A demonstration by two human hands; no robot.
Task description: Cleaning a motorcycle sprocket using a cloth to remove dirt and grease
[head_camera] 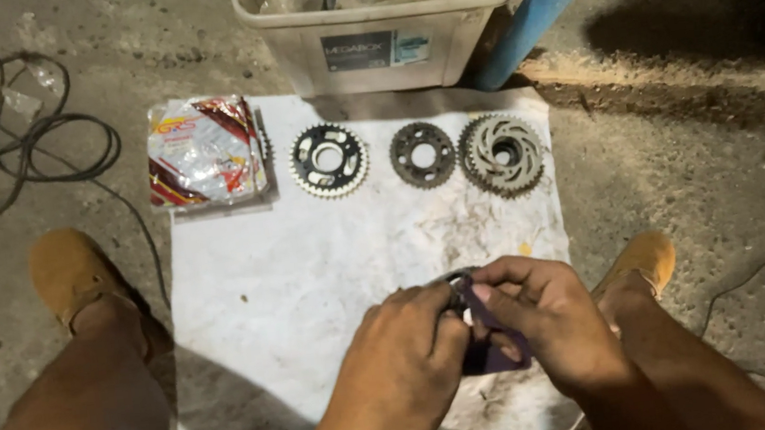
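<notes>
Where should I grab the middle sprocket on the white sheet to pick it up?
Take the middle sprocket from straight above, one fingertip hooked in its centre hole and the thumb on the toothed rim. It lies flat on the white sheet, so no edge stands up to pinch, and the sprockets beside it leave little room at its sides. Both hands are busy with a small metal part and dark cloth.

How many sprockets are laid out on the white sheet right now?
3, in a row along the far edge: a black sprocket on the left, a smaller sprocket in the middle, a silver sprocket on the right. The packet may hide another.
</notes>
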